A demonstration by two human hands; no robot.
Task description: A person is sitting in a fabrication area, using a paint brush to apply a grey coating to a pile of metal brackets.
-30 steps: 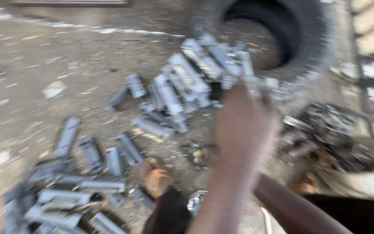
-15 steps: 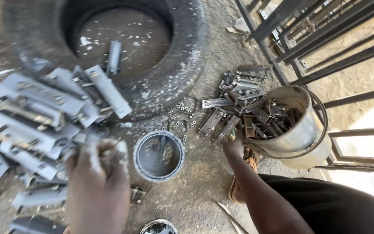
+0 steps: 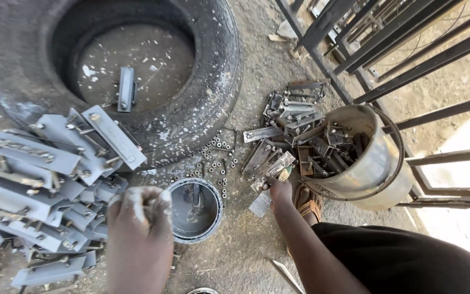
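The left hand (image 3: 140, 218), dusted with pale powder, is curled into a loose fist beside a heap of grey-painted flat steel brackets (image 3: 39, 179); whether it grips anything is unclear. The right hand (image 3: 279, 190) reaches down to a bare, unpainted steel strip (image 3: 272, 171) on the dirt floor (image 3: 246, 256), fingers closed onto its near end. That strip is narrow and flat, with bolts on it, its long axis running diagonally from the hand up and away toward a dented round metal bucket (image 3: 376, 169) full of similar parts. Between the hands sits a small round tin (image 3: 196, 209). Loose nuts (image 3: 218, 158) lie scattered beside a worn black tyre (image 3: 208, 81).
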